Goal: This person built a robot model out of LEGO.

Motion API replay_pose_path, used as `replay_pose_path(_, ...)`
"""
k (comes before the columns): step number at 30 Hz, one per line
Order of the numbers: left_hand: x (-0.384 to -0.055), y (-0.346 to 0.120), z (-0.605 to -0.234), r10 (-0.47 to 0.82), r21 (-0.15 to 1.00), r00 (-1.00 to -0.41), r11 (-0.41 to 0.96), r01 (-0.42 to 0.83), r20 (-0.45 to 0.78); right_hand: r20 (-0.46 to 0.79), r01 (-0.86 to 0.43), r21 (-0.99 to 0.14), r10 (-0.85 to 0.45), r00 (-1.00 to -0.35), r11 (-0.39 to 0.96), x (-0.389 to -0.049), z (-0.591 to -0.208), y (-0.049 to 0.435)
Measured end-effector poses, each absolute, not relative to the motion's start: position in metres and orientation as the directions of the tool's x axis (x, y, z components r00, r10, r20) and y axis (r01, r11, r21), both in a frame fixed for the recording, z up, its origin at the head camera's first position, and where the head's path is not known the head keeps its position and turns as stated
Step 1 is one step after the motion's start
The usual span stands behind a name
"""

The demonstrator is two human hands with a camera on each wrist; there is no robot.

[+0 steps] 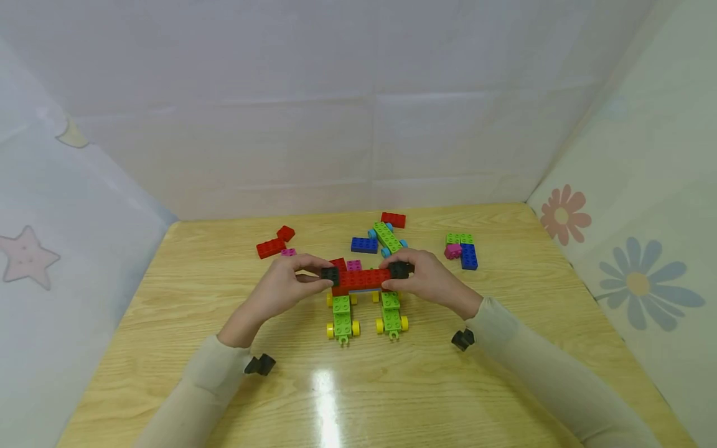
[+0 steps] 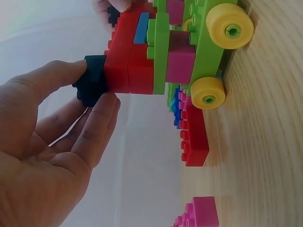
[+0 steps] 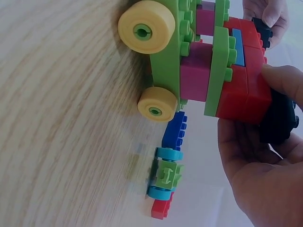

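A toy-brick build stands on two green wheeled bases (image 1: 342, 322) with yellow wheels (image 2: 229, 26). Magenta bricks (image 2: 180, 59) and green plates (image 3: 217, 71) rise from them to a row of red bricks (image 1: 364, 279), with a bit of blue (image 2: 141, 28) between. At the row's left end my left hand (image 1: 280, 287) pinches a black brick (image 2: 94, 78) between thumb and fingers. My right hand (image 1: 428, 280) grips another black brick (image 3: 278, 118) at the opposite end, its thumb on the red brick's upper edge and its fingers underneath.
Behind the build lie a blue brick (image 1: 364, 244), a green car base with light-blue wheels (image 1: 386, 236) and a red brick (image 1: 393, 219). Loose red bricks (image 1: 271, 248) sit at back left. Green, blue and pink bricks (image 1: 469, 256) lie at right, before the wall (image 1: 358, 149).
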State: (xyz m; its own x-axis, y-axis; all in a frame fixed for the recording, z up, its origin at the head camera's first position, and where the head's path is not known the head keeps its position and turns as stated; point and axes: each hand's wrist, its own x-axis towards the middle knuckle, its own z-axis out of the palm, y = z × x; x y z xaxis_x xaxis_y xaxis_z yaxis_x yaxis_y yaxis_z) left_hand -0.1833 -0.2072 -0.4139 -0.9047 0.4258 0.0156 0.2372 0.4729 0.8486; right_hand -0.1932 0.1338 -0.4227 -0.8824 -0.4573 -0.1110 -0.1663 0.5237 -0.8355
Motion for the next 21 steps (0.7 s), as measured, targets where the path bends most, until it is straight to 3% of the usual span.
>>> replay_pose_path(21,-0.181,-0.2068,-0.4117,0.438,0.839,-0.899,0.477,0.261,0.031,-0.119,-0.187,-0.81,-0.468,-0.876,0.556,-0.1927,-0.4191,0.1343)
